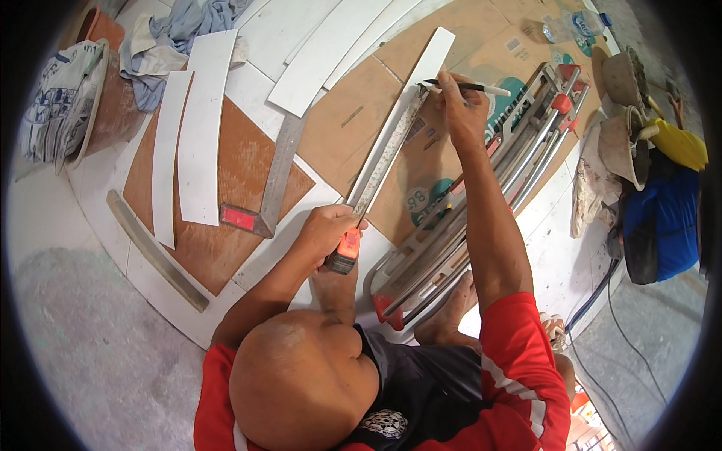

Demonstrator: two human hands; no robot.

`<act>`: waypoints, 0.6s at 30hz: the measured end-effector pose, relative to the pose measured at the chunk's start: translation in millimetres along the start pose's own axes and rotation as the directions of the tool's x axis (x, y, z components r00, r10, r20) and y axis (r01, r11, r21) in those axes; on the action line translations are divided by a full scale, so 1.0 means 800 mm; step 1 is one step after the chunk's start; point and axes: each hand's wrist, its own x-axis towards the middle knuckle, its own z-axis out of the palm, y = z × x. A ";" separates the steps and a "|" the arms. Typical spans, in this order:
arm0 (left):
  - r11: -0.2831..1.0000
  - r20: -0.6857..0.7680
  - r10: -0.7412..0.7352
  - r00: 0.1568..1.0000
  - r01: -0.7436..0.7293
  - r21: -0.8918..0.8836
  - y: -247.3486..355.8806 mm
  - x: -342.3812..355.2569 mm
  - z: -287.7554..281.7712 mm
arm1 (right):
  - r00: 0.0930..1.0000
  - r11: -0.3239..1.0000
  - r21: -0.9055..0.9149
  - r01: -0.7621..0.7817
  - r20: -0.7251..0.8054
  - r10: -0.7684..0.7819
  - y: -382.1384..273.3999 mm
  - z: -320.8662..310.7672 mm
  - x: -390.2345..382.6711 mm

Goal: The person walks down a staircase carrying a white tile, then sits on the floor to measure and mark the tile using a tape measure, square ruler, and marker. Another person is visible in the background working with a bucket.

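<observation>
Two bare hands work over one narrow white strip [441,49], which slants between them, running from just beside the left hand [329,231] up past the right hand [464,113]. The left hand is curled round an orange and black tape measure [346,249], its fingers mostly closed on it. From that hand a speckled metal band [387,154], which looks like the measure's blade, runs along the white strip toward the right hand. The right hand is pinched closed on a black and white pen [490,90], the black tip pointing left at the strip; whether it touches cannot be told. Under the strip, between the hands, spreads brown cardboard [342,135].

To the left of the left hand, a reddish-brown board [244,173] lies beneath a metal square [283,165] with a red inset in its handle, and beneath two long white pieces [204,135] farther from the hand. A grey bar [154,252] lies beyond them. Right of the left hand, a long metal tile cutter [547,139] with red ends passes under the right forearm. Well apart from the right hand, up and to its right, is a clear bottle [577,27] with a blue cap
</observation>
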 end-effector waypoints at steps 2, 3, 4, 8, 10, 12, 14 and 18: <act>1.000 -0.014 0.016 1.000 -0.016 -0.010 -0.005 -0.006 -0.007 | 0.998 0.998 0.048 0.032 -0.048 -0.030 -0.021 0.000 -0.008; 0.999 -0.013 0.032 0.999 -0.032 -0.004 -0.006 -0.007 -0.013 | 0.995 0.998 0.039 0.045 -0.091 -0.042 -0.028 -0.004 -0.007; 0.999 -0.012 0.048 0.999 -0.048 0.002 -0.007 -0.009 -0.017 | 0.992 0.995 0.050 0.081 -0.102 -0.075 -0.030 -0.010 -0.007; 0.998 -0.044 0.056 0.997 -0.055 0.018 0.009 -0.020 -0.025 | 0.981 0.985 0.010 0.170 -0.098 -0.168 -0.038 -0.038 -0.013; 0.991 -0.030 0.027 0.999 -0.023 0.130 0.025 -0.027 -0.038 | 0.976 0.976 -0.068 0.207 -0.056 -0.211 -0.042 -0.046 -0.021; 0.945 -0.014 0.099 0.995 -0.090 0.316 0.030 -0.020 -0.057 | 0.974 0.968 -0.115 0.222 -0.020 -0.225 -0.046 -0.051 -0.030; 0.798 0.031 0.214 0.976 -0.193 0.570 0.069 -0.020 -0.067 | 0.957 0.949 -0.124 0.290 0.005 -0.291 -0.038 -0.057 -0.036; 0.437 0.113 0.255 0.960 -0.218 0.873 0.177 -0.014 -0.096 | 0.945 0.932 -0.156 0.327 0.054 -0.323 -0.026 -0.057 -0.045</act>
